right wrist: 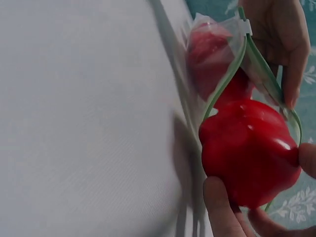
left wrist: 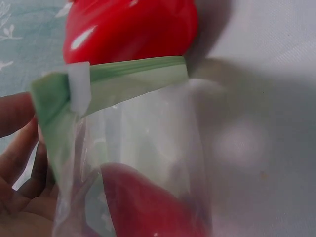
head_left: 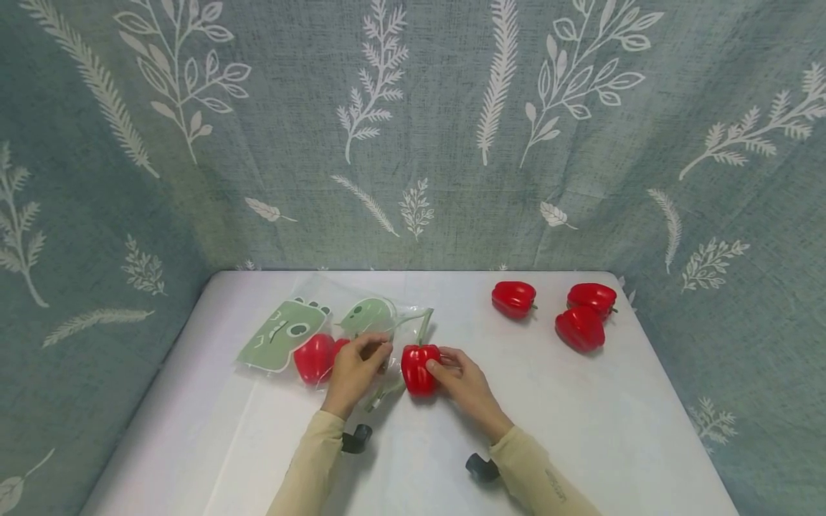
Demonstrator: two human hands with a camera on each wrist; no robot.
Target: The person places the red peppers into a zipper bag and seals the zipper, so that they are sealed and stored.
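Note:
A clear zip bag [head_left: 277,337] with green cartoon prints and a green rim lies on the left of the table, its mouth toward the right. Red bell peppers [head_left: 314,358] are inside it. My left hand [head_left: 353,371] pinches the bag's upper layer near the mouth; the green rim [left wrist: 138,69] with its white slider stands spread in the left wrist view. With thumb and fingers, my right hand [head_left: 470,390] grips another red bell pepper [head_left: 419,371] right at the mouth. In the right wrist view, that pepper [right wrist: 249,153] is between the parted green strips.
Toward the back right of the white table [head_left: 632,416] lie three more red bell peppers: one alone [head_left: 513,299], and two touching, the rear one [head_left: 591,297] and the front one [head_left: 581,330]. A patterned green curtain [head_left: 413,143] surrounds the table's back and sides.

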